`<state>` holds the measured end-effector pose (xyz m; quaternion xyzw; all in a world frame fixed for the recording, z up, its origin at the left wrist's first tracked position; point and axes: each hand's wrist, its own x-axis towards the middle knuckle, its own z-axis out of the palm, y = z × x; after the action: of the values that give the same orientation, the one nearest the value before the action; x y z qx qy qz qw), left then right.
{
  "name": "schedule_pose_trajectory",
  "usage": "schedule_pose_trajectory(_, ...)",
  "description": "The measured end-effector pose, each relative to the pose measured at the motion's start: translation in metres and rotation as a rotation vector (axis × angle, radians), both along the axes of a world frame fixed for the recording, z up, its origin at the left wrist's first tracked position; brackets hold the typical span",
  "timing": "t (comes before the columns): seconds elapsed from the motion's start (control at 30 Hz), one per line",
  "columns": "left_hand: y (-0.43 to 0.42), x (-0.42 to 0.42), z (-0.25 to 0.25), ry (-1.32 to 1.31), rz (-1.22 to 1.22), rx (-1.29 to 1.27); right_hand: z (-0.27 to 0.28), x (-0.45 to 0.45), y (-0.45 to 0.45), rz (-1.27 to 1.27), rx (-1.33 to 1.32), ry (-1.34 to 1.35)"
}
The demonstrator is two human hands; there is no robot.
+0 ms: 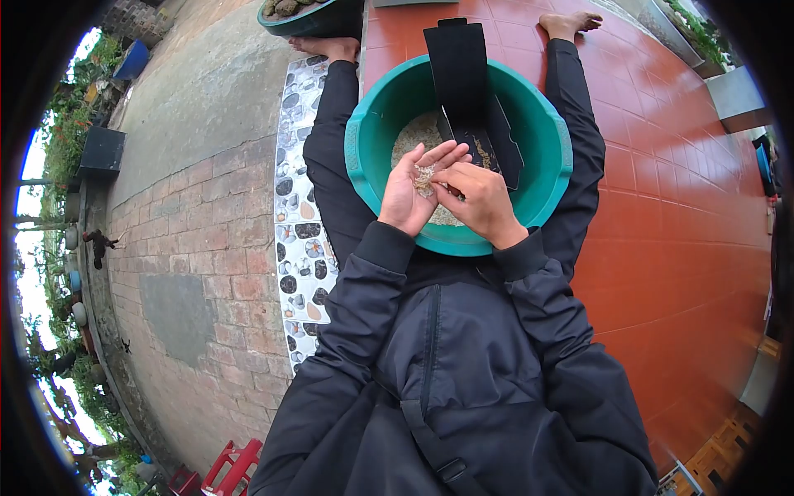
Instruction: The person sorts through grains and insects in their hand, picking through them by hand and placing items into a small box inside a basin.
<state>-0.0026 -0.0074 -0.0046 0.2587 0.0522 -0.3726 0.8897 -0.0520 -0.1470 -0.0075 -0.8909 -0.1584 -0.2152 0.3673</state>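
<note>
No lettering, brand, number or sign can be read. On the green basin (546, 116), a moulded relief is noted at the rim, but no characters can be made out in it. The upright flap of the black box (459, 62) is seen as plain dark, with nothing legible. No print is read on the dark jacket (488, 347), its strap buckle (452, 471) or the red stool (236, 467). Toward the curved edges the view is poor; small markings there, if any, cannot be fairly judged.
</note>
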Motion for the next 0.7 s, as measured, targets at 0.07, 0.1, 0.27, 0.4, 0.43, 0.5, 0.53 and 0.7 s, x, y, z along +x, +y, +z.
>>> schedule_pose_trajectory(0.07,0.0001,0.0,0.0001,-0.003,0.001,0.001,0.001,0.0001,0.0007,0.001,-0.013,-0.019)
schedule_pose_trajectory(0.1,0.0,0.0002,-0.0002,-0.006,0.001,0.006,0.0018,-0.0006,0.0011,0.004,-0.005,-0.008)
schedule_pose_trajectory(0.27,0.0,0.0002,-0.0011,-0.022,-0.003,0.019,0.0046,-0.0017,0.0034,0.003,0.029,0.015)
schedule_pose_trajectory(0.4,-0.0002,-0.0004,-0.0018,-0.023,-0.004,0.022,0.0037,-0.0017,0.0017,-0.002,0.003,0.017)
schedule_pose_trajectory(0.43,-0.0002,0.0005,-0.0018,-0.021,-0.005,0.018,0.0043,-0.0008,0.0011,0.0,-0.018,0.01)
schedule_pose_trajectory(0.5,-0.0001,0.0008,-0.0024,-0.018,-0.006,0.015,0.0043,-0.0008,0.0011,-0.001,-0.014,0.006)
schedule_pose_trajectory(0.53,-0.0001,0.0008,-0.0025,-0.014,-0.007,0.012,0.0043,-0.0009,0.0012,-0.001,-0.011,0.002)
schedule_pose_trajectory(0.7,0.0,-0.0001,-0.0023,-0.021,-0.006,0.018,0.0025,-0.0013,0.003,-0.012,0.02,0.019)
